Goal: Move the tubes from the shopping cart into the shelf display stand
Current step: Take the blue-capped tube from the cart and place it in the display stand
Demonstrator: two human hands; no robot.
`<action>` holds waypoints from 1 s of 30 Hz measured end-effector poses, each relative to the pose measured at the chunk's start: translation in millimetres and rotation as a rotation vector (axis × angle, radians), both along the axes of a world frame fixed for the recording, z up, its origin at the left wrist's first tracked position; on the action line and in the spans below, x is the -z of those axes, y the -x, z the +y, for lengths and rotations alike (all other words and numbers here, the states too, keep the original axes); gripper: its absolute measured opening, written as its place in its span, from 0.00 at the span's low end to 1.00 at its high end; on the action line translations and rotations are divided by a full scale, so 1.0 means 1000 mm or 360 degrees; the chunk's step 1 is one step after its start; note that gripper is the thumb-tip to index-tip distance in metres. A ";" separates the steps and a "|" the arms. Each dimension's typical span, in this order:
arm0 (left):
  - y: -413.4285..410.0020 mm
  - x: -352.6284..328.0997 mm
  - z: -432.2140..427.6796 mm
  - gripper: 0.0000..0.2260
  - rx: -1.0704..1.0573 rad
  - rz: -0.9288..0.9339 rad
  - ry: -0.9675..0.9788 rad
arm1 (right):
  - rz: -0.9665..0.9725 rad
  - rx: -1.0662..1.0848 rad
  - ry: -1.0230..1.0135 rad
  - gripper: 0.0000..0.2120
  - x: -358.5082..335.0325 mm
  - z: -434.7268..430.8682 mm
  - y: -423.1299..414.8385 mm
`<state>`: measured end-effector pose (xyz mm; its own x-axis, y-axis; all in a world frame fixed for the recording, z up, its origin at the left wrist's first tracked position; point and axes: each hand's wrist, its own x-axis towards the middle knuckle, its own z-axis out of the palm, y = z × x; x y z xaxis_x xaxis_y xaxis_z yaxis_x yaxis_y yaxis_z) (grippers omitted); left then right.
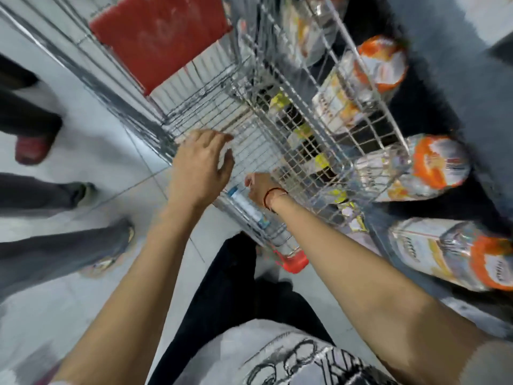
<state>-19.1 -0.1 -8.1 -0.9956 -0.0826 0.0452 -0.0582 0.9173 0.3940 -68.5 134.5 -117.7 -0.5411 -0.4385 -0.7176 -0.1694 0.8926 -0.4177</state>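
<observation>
Reaching down into the shopping cart, the right hand seems, through the blur, to be pinching the white tube lying along its near wall, light and squashy, best gripped mid-body, while the left hand hovers spread above.

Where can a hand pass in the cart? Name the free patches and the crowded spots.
Free: the cart's wire floor between the red flap and the left hand. Crowded: the near end, where the right hand meets the tube, and the display stand, packed with yellow packets.
</observation>
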 end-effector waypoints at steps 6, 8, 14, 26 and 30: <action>0.000 0.004 0.004 0.09 -0.0136 0.0071 0.0122 | 0.0062 -0.0144 -0.0082 0.11 0.054 -0.034 -0.008; 0.001 0.006 0.005 0.09 -0.0162 0.0097 0.0120 | 0.0064 -0.0155 -0.0086 0.10 0.063 -0.039 -0.012; 0.000 0.010 0.005 0.07 -0.0184 0.0157 0.0137 | 0.0017 -0.0183 -0.0053 0.16 0.100 -0.045 -0.014; -0.001 0.009 0.007 0.07 -0.0190 0.0168 0.0138 | 0.0004 0.0128 0.0023 0.11 0.029 -0.001 0.011; -0.001 0.005 0.009 0.06 -0.0184 0.0166 0.0117 | 0.0042 0.0205 0.0098 0.11 0.000 0.018 0.017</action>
